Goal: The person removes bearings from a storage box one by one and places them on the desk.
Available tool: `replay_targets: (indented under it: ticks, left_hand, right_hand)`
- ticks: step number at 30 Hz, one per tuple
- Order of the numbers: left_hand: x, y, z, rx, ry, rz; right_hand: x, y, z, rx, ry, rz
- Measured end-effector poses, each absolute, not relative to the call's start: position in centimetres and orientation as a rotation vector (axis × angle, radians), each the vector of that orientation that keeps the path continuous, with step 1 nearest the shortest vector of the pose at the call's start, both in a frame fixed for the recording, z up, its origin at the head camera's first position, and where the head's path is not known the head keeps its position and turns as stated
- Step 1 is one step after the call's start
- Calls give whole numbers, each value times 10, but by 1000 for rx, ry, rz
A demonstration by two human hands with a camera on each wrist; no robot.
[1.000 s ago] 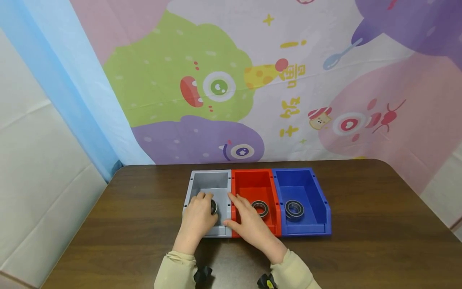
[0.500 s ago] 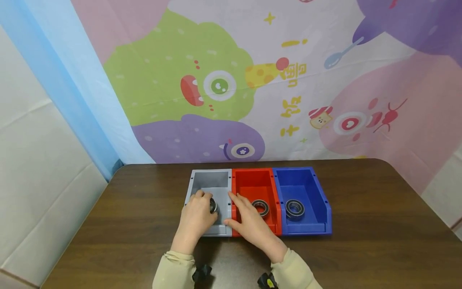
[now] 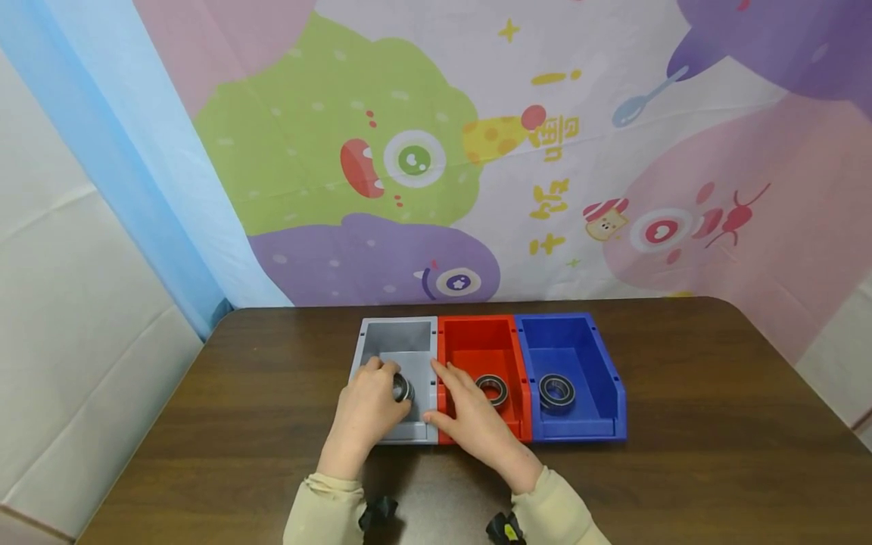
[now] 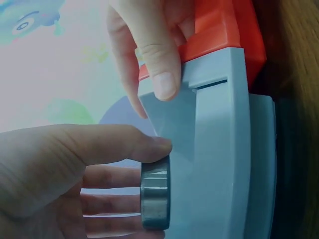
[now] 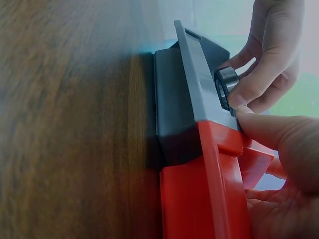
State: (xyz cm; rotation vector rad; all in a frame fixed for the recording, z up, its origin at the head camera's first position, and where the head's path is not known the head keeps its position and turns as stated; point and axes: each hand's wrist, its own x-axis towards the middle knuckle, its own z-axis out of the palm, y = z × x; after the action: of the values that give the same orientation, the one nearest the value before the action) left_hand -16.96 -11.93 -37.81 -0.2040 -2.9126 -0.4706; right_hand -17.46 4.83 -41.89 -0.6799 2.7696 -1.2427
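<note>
My left hand pinches a steel ball bearing inside the grey bin. In the left wrist view the bearing stands on edge, thumb on one side of its rim and fingers on the other. My right hand rests on the shared wall of the grey and red bins, its fingers fairly straight and its thumb reaching over the grey side. Beside that hand, a second bearing lies in the red bin. A third bearing lies flat in the blue bin.
The three bins stand side by side on a dark wooden table. Behind the table hangs a cartoon-printed cloth. A pale panel borders the left side. Black wrist straps show near the cream sleeves.
My left hand and forearm have shifted slightly to the left, and the bearing in it has tilted a little. The right hand stays in place on the bin wall.
</note>
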Motion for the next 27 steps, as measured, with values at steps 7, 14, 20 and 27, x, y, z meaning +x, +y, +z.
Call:
replay_targets:
  ticks: [7,14,20,27]
  left_hand:
    - [-168,-119,-375,-226,-2926,-464]
    - [-165,-117,-375,-300,-2896,-431]
    - [-162,-117,-378,-371,-2858,-438]
    - [-155,-126,-377,-406,-2823,-418]
  right_hand:
    - [-175,50,-418,-679,2770,-1240]
    - [-177,49,-420,-684,2780,-1245]
    - [-177,50,-422,-674,2784,-1248]
    - [-176,49,-422,-696,2773,-1243]
